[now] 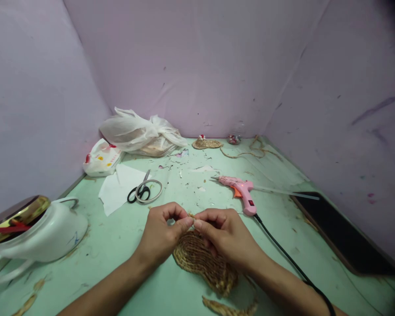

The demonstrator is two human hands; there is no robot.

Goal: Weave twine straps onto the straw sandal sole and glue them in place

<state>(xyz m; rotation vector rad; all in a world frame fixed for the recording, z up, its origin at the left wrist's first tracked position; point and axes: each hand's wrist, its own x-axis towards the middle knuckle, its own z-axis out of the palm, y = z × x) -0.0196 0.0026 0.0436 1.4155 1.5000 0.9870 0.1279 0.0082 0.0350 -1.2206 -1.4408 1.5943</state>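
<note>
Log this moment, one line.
left hand, right hand: pinching thin tan fibre; brown woven sole-shaped mat: below; pink plastic glue gun: ahead right

Your head camera looks forward and down from your own side of the green table (112, 245), with your left hand (163, 230) and right hand (228, 235) close to the lens, below mid-view, and the lilac back wall (197, 66) farthest off, facing you.

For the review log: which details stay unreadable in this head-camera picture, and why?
Head view, all:
Pinched piece: mostly covered by the fingers of the left hand and right hand.
Woven piece: partly hidden behind the right hand.
White bag: contents veiled by crumpled plastic.
White pot: cut off at the left edge.
Clear container's contents: too small.
</note>
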